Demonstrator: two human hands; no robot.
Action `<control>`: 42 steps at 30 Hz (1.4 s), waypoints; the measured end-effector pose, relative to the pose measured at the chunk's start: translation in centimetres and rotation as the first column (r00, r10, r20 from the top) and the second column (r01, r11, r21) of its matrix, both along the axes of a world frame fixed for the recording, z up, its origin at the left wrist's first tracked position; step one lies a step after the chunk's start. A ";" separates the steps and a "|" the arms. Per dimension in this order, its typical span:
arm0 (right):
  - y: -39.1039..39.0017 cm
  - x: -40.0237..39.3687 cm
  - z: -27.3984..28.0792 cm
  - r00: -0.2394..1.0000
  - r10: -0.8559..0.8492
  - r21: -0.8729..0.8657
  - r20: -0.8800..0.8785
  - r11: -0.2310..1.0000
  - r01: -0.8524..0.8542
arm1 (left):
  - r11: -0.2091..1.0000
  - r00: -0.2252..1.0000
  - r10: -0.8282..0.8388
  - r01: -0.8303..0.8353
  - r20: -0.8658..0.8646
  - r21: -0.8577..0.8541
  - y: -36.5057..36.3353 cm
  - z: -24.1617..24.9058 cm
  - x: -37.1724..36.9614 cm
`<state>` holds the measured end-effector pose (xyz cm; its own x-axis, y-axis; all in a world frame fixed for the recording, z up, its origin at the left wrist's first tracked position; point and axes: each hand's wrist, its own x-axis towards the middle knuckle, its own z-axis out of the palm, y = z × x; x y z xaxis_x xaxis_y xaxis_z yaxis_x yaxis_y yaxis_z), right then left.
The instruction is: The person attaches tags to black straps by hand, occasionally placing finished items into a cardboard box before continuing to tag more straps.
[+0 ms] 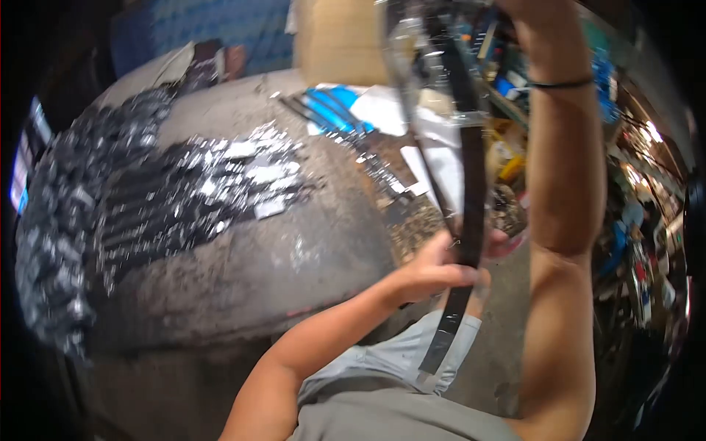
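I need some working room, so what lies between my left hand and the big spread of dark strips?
In the head view, the stretch between your left hand and the spread of dark strips shows bare, stained tabletop.

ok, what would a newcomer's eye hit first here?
The long dark strip running down right of centre, gripped by the left hand. Then the glossy black strips spread over the worktable at left, and the bright blue patch near the top centre.
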<state>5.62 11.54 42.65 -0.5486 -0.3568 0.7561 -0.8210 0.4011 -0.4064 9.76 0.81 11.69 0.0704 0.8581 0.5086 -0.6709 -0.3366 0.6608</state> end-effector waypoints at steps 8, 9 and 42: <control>2.1 4.5 -0.3 0.996 0.018 -0.125 0.082 0.992 -0.007 | 0.931 0.813 0.185 -0.325 -0.552 -0.168 -6.8 -3.9 -3.0; 3.0 5.0 -0.4 0.995 -0.010 -0.156 0.098 0.987 0.025 | 0.874 0.839 0.168 -0.369 -0.517 -0.315 -8.6 -5.7 -5.8; 26.8 6.5 -44.0 -0.393 -0.796 0.509 0.460 -0.126 0.851 | 0.058 -0.486 0.379 -0.837 -0.788 0.544 -20.2 -14.8 -9.1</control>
<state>12.09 38.33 -1.34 -0.3510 0.9292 0.1162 0.8053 0.3628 -0.4689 0.65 -19.40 -3.14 -0.6244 0.5465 0.5581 0.7740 0.3366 0.5363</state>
